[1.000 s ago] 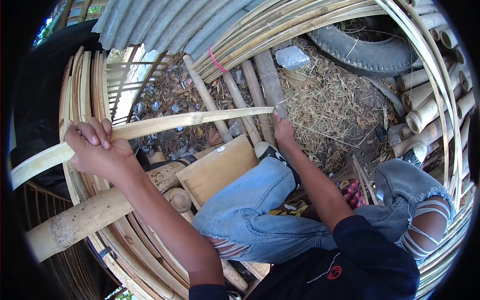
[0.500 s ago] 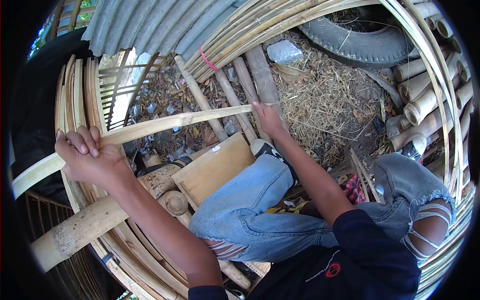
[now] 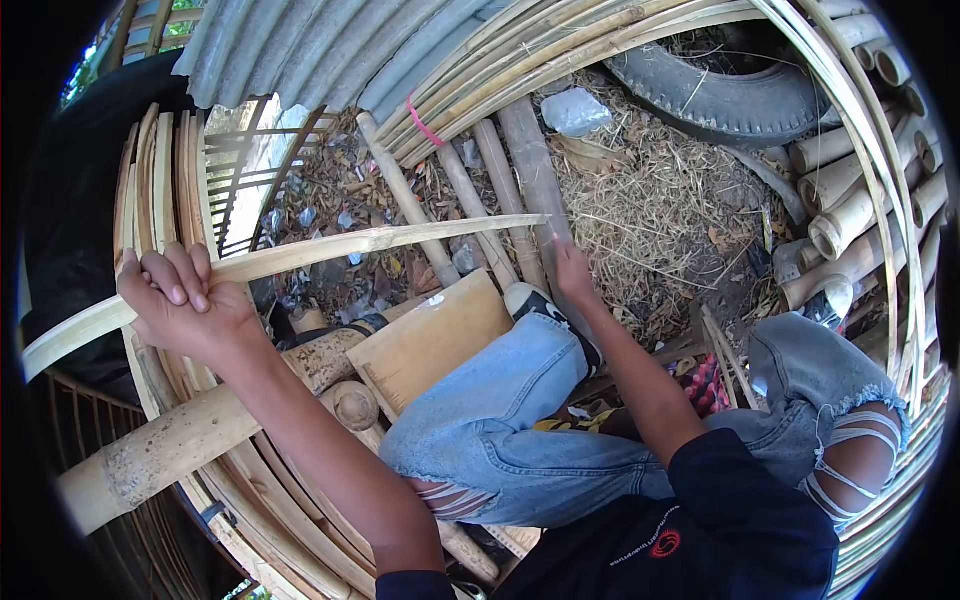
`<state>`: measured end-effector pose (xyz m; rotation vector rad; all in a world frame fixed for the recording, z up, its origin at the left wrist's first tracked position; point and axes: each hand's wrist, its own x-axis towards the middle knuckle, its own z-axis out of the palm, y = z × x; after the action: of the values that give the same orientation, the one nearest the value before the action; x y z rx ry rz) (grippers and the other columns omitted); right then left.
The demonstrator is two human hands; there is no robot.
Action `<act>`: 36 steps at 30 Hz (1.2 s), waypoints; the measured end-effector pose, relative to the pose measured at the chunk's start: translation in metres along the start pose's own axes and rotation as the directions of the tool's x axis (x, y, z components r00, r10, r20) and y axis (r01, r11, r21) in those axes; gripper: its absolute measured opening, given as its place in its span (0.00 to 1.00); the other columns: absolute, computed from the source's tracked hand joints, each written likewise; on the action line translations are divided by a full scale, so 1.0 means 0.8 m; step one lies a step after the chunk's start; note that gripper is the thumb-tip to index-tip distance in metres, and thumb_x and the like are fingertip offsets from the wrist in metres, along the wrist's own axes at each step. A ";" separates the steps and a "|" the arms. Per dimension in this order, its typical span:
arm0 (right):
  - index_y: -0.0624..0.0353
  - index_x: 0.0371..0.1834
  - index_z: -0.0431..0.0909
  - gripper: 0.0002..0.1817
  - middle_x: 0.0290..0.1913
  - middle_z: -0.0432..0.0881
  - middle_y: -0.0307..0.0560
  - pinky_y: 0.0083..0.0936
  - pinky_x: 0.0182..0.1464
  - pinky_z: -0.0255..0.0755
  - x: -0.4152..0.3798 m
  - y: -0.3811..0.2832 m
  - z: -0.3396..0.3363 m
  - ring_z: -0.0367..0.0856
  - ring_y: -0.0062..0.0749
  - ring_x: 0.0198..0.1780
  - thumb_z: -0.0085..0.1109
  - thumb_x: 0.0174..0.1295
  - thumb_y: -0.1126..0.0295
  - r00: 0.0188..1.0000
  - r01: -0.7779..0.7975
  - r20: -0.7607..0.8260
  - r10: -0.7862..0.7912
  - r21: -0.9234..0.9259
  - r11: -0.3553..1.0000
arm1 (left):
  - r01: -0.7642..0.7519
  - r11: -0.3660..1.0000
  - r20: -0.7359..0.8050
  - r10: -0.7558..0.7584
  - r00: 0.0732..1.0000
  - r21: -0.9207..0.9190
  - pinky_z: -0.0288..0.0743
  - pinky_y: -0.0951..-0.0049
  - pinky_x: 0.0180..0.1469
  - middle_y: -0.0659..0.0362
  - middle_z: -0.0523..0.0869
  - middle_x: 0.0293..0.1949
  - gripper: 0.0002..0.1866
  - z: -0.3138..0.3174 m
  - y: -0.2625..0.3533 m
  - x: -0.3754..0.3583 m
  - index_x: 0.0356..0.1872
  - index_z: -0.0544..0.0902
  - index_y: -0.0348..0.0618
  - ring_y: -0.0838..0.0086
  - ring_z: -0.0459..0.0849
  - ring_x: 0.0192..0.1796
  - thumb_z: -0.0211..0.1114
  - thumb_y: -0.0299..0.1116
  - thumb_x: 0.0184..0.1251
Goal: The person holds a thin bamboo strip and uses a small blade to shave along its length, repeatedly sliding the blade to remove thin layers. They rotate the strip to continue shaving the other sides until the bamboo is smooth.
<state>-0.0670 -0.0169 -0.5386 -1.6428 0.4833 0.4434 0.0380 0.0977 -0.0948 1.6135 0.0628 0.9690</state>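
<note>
A long pale bamboo strip [image 3: 330, 248] runs across the view, from the far left edge to a thin tip above the ground. My left hand [image 3: 190, 305] is closed around it toward its left end, fingers curled over the top. Just below and right of the tip is my right hand [image 3: 575, 272], apart from the strip. Its fingers are curled closed; what they hold, if anything, is too blurred to make out. Beneath the strip, a flat wooden board [image 3: 430, 335] leans by my shoe, beside a thick bamboo pole [image 3: 190, 445].
Bundled bamboo strips [image 3: 560, 70] with a pink tie curve across the top. More split strips [image 3: 160, 190] stand at left. A tyre [image 3: 715, 100] and stacked bamboo poles [image 3: 850, 220] lie at right. Corrugated metal sheeting [image 3: 290, 50] hangs at upper left.
My right hand has come off the strip's tip and moved right and down. My left hand still grips the strip, shifted slightly right.
</note>
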 end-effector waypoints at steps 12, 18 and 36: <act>0.74 0.30 0.76 0.31 0.28 0.75 0.72 0.47 0.37 0.66 0.017 -0.036 0.035 0.76 0.64 0.37 0.36 0.67 0.51 0.997 0.078 -0.003 -0.078 -0.057 0.995 | -0.049 0.981 -0.228 0.092 0.969 0.190 0.48 0.82 0.15 0.64 0.60 0.12 0.13 0.008 -0.010 0.003 0.17 0.61 0.41 0.83 0.56 0.12 0.52 0.23 0.59; 0.75 0.30 0.75 0.32 0.26 0.74 0.72 0.47 0.38 0.66 0.022 -0.002 0.026 0.76 0.63 0.34 0.35 0.67 0.51 0.993 -0.121 -0.010 0.121 -0.060 0.991 | -0.023 0.980 -0.246 0.072 0.967 0.199 0.51 0.81 0.15 0.64 0.61 0.14 0.06 -0.011 -0.016 0.015 0.26 0.68 0.34 0.83 0.58 0.14 0.53 0.23 0.61; 0.74 0.30 0.77 0.34 0.29 0.75 0.73 0.47 0.42 0.66 -0.009 0.000 0.010 0.76 0.66 0.38 0.35 0.65 0.46 0.996 -0.090 -0.031 0.087 -0.117 0.989 | -0.038 0.967 -0.292 0.113 0.950 0.252 0.47 0.79 0.14 0.63 0.60 0.12 0.15 -0.016 -0.020 0.017 0.16 0.58 0.45 0.81 0.56 0.12 0.51 0.24 0.59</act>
<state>-0.0736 -0.0088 -0.5357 -1.7474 0.5601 0.5260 0.0461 0.1200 -0.1016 1.6844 0.3463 1.3068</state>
